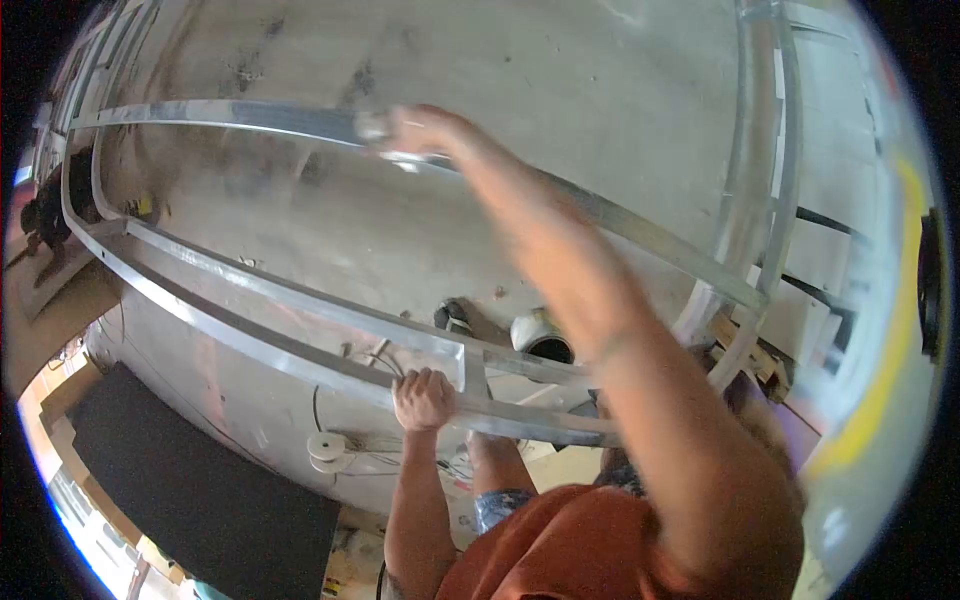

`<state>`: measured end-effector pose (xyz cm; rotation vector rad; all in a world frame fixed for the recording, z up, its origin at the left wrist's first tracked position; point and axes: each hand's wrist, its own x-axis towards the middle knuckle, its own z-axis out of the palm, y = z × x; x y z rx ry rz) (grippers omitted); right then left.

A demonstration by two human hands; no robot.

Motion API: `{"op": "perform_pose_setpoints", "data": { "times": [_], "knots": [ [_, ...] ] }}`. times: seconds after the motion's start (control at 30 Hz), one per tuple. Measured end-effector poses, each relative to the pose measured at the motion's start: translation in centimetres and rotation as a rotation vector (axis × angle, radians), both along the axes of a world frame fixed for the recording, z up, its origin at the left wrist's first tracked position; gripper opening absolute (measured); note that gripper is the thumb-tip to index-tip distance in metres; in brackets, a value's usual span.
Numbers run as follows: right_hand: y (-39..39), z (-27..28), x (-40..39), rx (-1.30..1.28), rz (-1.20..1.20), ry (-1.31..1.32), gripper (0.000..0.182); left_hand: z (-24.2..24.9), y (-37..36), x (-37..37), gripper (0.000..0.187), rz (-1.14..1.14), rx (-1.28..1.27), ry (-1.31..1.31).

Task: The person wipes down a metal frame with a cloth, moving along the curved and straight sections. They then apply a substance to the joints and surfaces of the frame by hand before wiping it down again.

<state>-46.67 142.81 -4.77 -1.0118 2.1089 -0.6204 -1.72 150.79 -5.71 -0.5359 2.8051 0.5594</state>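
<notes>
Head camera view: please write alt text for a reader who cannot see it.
A person's left hand grips the near rail of a metal frame; the right hand, blurred, reaches to a farther bar, something pale beside it. At lower left are a white spool and a black panel.

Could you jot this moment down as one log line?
Left hand: closed on near metal rail | Right hand: outstretched at far metal bar | Whitish item: at right hand, blurred

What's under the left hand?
A silvery metal rail is under the left hand. You can see rail on both sides, but the piece beneath the curled fingers is covered.
</notes>
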Motion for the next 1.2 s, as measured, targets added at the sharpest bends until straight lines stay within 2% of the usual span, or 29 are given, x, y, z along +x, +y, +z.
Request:
{"op": "perform_pose_setpoints", "data": {
  "times": [0.03, 0.07, 0.1, 0.13, 0.23, 0.3, 0.37, 0.5, 0.57, 0.63, 0.7, 0.73, 0.77, 0.83, 0.87, 0.9, 0.97, 1.03, 1.07, 1.1, 1.13, 1.17, 1.2],
  "knots": [
    [-5.9, -1.5, -0.4, 0.114, -0.049, -0.072, 0.065, 0.1, 0.1, -0.1, 0.011, -0.011, -0.004, 0.004],
    [-10.9, -5.5, 0.3, -0.049, -0.112, 0.178, 0.065, 0.2, 0.1, -0.3, 0.010, 0.001, -0.040, 0.094],
    [-11.3, -2.9, 1.4, -0.210, -0.062, 0.179, 0.067, 0.1, -0.2, -0.5, 0.014, 0.001, -0.068, 0.180],
    [-11.4, -1.9, 3.1, -0.190, -0.103, 0.172, 0.067, -1.1, 0.0, 0.8, 0.012, -0.012, -0.072, 0.158],
    [-8.8, -0.8, 5.8, -0.242, -0.393, 0.327, 0.065, -1.9, 0.2, 1.1, 0.008, -0.089, -0.129, 0.190],
    [-2.1, -5.0, 6.9, -0.381, -0.213, 1.024, 0.071, -0.5, 0.9, -0.6, 0.005, -0.064, -0.133, 0.212],
    [7.2, -3.6, 6.6, -0.360, -0.192, 0.932, 0.077, -1.3, 0.7, 0.3, 0.008, -0.051, -0.067, 0.074],
    [28.9, -0.6, 7.1, -0.187, -0.189, 0.902, 0.080, -0.6, 1.9, -0.5, 0.012, -0.076, -0.151, 0.099],
    [40.5, 0.8, 7.8, -0.015, -0.220, 0.901, 0.074, -1.7, 1.5, 0.4, 0.018, -0.075, -0.215, 0.177],
    [51.8, 0.8, 8.3, 0.184, -0.220, 0.797, 0.074, -1.6, 1.4, 0.5, 0.022, -0.087, -0.237, 0.073],
    [64.0, 0.6, 8.6, 0.293, -0.186, 0.848, 0.078, -0.4, 1.7, -0.2, 0.019, -0.050, -0.215, -0.210],
    [69.5, 0.4, 8.5, 0.337, -0.163, 0.890, 0.079, -1.6, 1.7, 0.4, 0.026, -0.126, -0.359, -0.064],
    [73.9, 1.9, 8.5, 0.437, -0.166, 0.867, 0.079, -2.8, 0.9, 1.2, 0.026, -0.203, -0.422, -0.022],
    [80.0, 4.0, 9.2, 0.551, -0.203, 0.838, 0.079, -1.7, 2.0, -0.3, 0.025, -0.036, -0.234, -0.091],
    [82.3, 4.6, 9.6, 0.574, -0.150, 0.930, 0.076, -1.2, 2.5, -1.4, 0.017, 0.073, -0.142, -0.143],
    [84.2, 5.2, 10.3, 0.599, -0.096, 1.019, 0.074, -1.4, 3.3, -2.9, 0.017, 0.049, -0.145, -0.134],
    [85.4, 6.9, 13.5, 0.551, -0.212, 1.026, 0.069, -1.6, 6.8, -7.4, 0.009, 0.093, -0.090, 0.202],
    [84.0, 9.1, 17.9, 0.705, -1.010, 0.538, 0.064, -1.6, 12.9, -15.9, 0.018, -0.087, -0.062, 0.423],
    [83.7, 6.5, 20.8, 0.529, -1.160, 0.432, 0.063, -0.7, 17.5, -20.5, 0.028, -0.083, -0.011, 0.483],
    [82.3, 5.1, 23.2, 0.461, -1.221, 0.487, 0.064, -0.6, 20.7, -24.6, 0.033, -0.134, 0.104, 0.489],
    [80.8, 3.8, 25.5, 0.389, -1.277, 0.544, 0.065, 2.4, 26.0, -28.8, 0.031, -0.203, 0.094, 0.553],
    [78.4, 3.6, 25.8, 0.435, -1.246, 0.762, 0.069, 1.3, 28.7, -32.3, 0.030, -0.257, 0.176, 0.572],
    [78.0, 3.5, 24.8, 0.432, -1.256, 0.751, 0.069, 3.4, 32.3, -35.4, 0.028, -0.428, 0.190, 0.482]
  ]
}}
